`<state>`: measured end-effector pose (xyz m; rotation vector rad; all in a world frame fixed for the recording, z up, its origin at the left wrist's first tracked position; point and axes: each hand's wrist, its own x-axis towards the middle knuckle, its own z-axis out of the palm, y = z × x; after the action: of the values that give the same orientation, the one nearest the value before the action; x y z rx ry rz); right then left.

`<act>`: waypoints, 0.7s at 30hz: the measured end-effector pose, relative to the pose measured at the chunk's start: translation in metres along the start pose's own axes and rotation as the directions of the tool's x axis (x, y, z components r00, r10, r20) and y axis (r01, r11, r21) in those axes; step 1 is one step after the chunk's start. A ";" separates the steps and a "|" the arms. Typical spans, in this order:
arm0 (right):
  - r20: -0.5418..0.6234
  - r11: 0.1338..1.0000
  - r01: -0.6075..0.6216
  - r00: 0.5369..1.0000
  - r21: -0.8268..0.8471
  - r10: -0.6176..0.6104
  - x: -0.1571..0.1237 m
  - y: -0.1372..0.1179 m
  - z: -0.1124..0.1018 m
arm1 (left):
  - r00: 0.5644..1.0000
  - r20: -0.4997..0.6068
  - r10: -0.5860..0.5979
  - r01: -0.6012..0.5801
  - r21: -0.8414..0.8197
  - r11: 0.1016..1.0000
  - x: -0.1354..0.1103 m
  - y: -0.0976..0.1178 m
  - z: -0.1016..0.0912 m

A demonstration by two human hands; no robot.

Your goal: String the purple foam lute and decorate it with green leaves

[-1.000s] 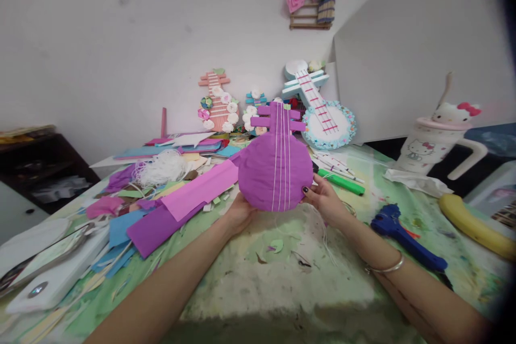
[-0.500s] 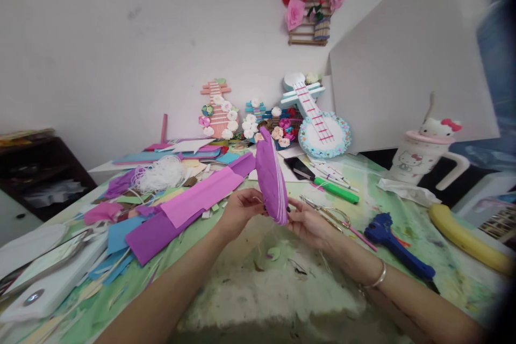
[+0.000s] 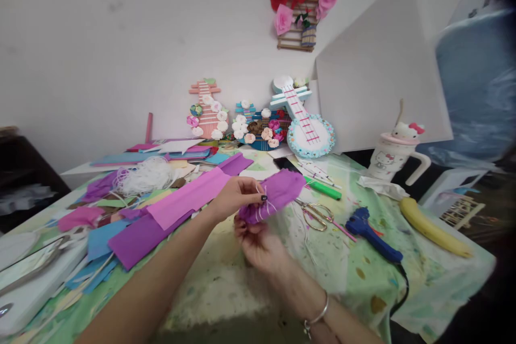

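Observation:
A purple paper-covered craft piece (image 3: 284,189) with white string across it is held just above the table, tilted, its narrow end hidden. From the left, my left hand (image 3: 237,197) pinches its near end, thumb on the string. Beneath that same end, my right hand (image 3: 258,242) is closed on it from below, with some fingers out of sight. Loose white string (image 3: 308,244) hangs to the right of the piece. Gold-handled scissors (image 3: 317,215) lie right of it, beside a green marker-like tool (image 3: 323,188).
A blue glue gun (image 3: 374,235) with a cord, a banana (image 3: 435,227) and a lidded cup (image 3: 393,156) are at the right. Purple and pink paper strips (image 3: 189,199), tangled white string (image 3: 143,176) and a phone (image 3: 32,263) lie left. Decorated instrument crafts (image 3: 310,134) lean at the back wall.
The purple piece has gone from upright to lying tilted rightward. My right hand has moved left and under it, while my left hand now pinches from above. The view has shifted right.

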<state>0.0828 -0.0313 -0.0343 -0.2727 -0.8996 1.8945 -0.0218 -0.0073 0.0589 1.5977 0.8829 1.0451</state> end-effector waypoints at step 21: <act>-0.083 -0.173 -0.330 0.636 -0.928 -0.767 -0.169 -0.141 -0.084 | 0.976 0.181 -0.123 0.081 0.223 0.971 0.001 -0.048 0.030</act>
<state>0.3076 -0.1011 -0.0277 -1.5500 -1.4916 -0.0195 0.0035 -0.0051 0.0082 1.7795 0.9589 0.7258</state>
